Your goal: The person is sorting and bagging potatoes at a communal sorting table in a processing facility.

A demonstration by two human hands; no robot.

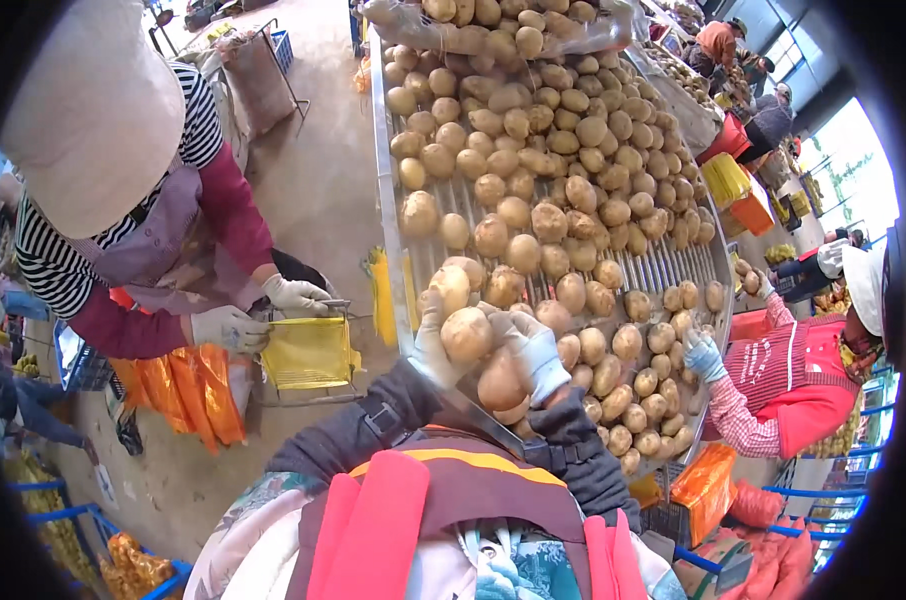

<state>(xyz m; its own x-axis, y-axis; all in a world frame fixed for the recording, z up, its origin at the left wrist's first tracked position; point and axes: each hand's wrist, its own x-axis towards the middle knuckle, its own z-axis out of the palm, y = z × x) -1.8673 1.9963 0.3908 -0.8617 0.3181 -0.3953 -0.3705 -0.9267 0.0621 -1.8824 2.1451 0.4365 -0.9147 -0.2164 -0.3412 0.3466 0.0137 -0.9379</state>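
In pale work gloves, both my hands are over the near end of a slatted metal sorting table (393, 202) heaped with potatoes. My left hand (432, 346) is curled around the side of a large tan potato (466, 334). Slightly blurred, my right hand (534, 349) bends over a browner potato (502, 381), with its fingers behind it. Both potatoes are just above the table's near rim, close to my apron (490, 480). Loose potatoes (524, 253) lie beyond my hands, and smaller ones (616, 401) cover the right part of the table.
On the left, a gloved co-worker (228, 330) grips a yellow mesh bag (307, 352) on a wire frame. At the table's right edge, another co-worker's gloved hand (703, 356) reaches among the potatoes. Orange bags (187, 394) hang at the left; an orange-covered crate (704, 491) stands low right.
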